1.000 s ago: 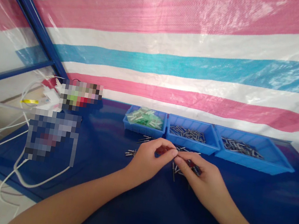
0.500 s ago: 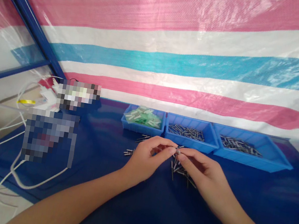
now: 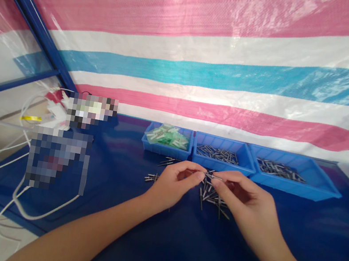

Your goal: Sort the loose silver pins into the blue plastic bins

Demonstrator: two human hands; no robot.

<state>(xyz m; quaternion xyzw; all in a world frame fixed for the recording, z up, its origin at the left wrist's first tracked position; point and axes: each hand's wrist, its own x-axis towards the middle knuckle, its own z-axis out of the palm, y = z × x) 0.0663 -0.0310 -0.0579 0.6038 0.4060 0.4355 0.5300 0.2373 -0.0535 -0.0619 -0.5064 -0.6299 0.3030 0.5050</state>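
Note:
My left hand [image 3: 174, 183] is closed in a pinch, thumb against forefinger, on one end of thin metal blind rivets [image 3: 209, 175]. At their other end, my right hand [image 3: 245, 197] pinches too, its fingertips a short gap from the left ones. How many rivets are between the hands cannot be made out. Just below the fingertips, a loose pile of blind rivets [image 3: 213, 197] lies on the blue table. Small groups of rivets [image 3: 151, 177] sit beyond and beside my left hand, partly hidden by it.
Along the back stand a blue bin [image 3: 164, 150] with green and clear packets, a middle blue bin [image 3: 245, 164] with rivets and a right blue bin [image 3: 316, 188] with more. White cables [image 3: 40, 217] loop at the left near blurred items. A striped sheet [image 3: 184, 74] hangs behind.
My right hand has drawn slightly to the right, away from my left fingertips, so more of the metal pieces between them shows. My left hand has barely moved.

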